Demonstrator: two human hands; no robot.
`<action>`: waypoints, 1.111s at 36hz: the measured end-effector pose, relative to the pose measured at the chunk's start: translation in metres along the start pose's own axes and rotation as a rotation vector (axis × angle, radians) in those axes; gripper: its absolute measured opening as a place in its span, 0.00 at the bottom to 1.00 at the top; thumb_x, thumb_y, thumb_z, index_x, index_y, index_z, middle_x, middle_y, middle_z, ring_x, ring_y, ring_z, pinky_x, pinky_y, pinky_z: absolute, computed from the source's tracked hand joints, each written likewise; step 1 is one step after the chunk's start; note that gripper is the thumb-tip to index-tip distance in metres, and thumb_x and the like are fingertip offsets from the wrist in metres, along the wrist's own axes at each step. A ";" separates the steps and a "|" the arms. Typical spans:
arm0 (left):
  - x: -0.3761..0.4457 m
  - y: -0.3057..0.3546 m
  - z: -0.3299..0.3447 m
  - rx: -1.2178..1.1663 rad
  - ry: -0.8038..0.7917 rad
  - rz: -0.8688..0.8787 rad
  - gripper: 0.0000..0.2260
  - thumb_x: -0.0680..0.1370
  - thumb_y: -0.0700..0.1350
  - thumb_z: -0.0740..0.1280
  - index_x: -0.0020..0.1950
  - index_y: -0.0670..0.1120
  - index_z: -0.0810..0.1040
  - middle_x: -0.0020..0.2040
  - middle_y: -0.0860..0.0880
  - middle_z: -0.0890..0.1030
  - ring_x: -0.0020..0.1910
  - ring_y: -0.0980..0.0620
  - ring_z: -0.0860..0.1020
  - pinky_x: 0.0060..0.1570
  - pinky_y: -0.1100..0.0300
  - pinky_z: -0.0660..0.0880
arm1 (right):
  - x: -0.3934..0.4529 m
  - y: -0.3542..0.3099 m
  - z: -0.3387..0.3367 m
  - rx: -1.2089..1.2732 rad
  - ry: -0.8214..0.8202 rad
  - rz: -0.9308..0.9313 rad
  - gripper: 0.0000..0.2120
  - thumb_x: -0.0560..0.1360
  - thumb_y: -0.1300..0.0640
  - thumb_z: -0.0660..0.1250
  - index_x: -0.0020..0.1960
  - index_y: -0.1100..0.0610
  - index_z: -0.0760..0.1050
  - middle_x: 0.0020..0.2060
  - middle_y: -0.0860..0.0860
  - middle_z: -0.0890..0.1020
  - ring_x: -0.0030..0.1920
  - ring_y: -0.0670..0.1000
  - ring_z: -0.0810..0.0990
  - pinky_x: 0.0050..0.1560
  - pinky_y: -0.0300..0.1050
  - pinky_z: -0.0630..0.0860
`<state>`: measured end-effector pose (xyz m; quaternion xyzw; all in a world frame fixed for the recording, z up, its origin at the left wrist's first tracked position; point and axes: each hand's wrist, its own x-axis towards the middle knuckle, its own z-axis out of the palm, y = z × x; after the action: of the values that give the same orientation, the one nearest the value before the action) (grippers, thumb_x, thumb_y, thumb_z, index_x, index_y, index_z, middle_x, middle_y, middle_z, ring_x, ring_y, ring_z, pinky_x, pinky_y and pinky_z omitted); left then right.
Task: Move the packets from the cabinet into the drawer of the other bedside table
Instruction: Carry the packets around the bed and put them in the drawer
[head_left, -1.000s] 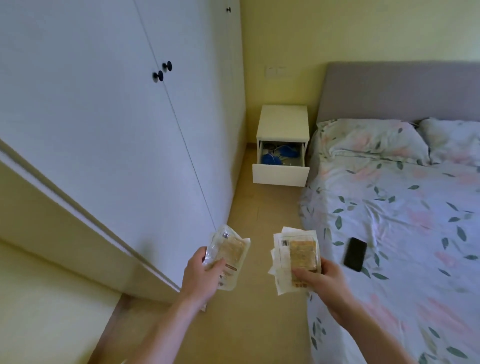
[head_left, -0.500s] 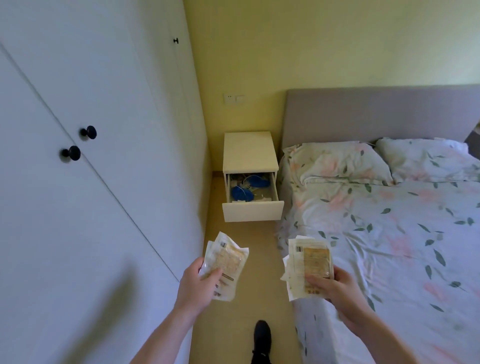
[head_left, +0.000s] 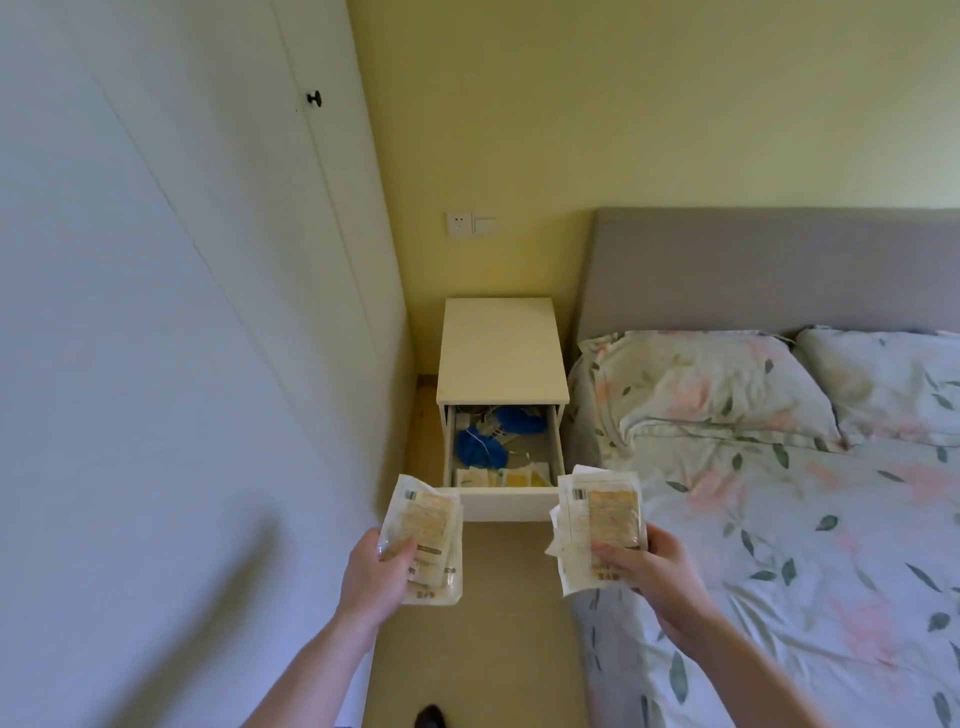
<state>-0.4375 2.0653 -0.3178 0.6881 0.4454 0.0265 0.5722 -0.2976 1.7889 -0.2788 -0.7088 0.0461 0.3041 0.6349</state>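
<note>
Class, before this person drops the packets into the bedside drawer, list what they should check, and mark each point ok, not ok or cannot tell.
1. Drawer pulled open: ok.
2. Left hand grips its packets firmly: ok.
3. Right hand grips its packets firmly: ok.
4. Room left in the drawer: cannot tell; blue items and packets already lie inside.
5. Hands over the drawer: not ok; both are short of its front.
6. Floor path to the bedside table free: ok.

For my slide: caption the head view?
Both hands carry packets toward the open drawer.
</note>
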 end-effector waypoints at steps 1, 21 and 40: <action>0.018 0.004 0.004 -0.007 -0.007 -0.014 0.09 0.82 0.49 0.66 0.61 0.49 0.75 0.55 0.50 0.82 0.51 0.53 0.81 0.37 0.62 0.75 | 0.014 -0.005 0.001 -0.001 0.006 0.007 0.12 0.74 0.68 0.73 0.56 0.62 0.81 0.47 0.55 0.88 0.48 0.55 0.88 0.51 0.52 0.82; 0.383 0.058 0.084 0.211 -0.192 -0.213 0.13 0.82 0.49 0.66 0.67 0.49 0.74 0.61 0.49 0.80 0.59 0.45 0.80 0.52 0.53 0.80 | 0.319 -0.043 0.049 -0.018 0.166 0.269 0.13 0.74 0.70 0.72 0.58 0.64 0.81 0.48 0.57 0.88 0.48 0.57 0.88 0.45 0.51 0.84; 0.545 -0.051 0.213 0.451 -0.273 -0.349 0.10 0.83 0.50 0.63 0.62 0.50 0.77 0.57 0.50 0.82 0.51 0.49 0.79 0.50 0.54 0.79 | 0.552 0.079 0.059 -0.279 0.142 0.505 0.10 0.74 0.62 0.76 0.53 0.53 0.83 0.43 0.46 0.87 0.45 0.48 0.85 0.38 0.36 0.79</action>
<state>-0.0228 2.2507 -0.6903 0.7081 0.4703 -0.2642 0.4557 0.0921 2.0060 -0.6183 -0.7748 0.2228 0.4055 0.4307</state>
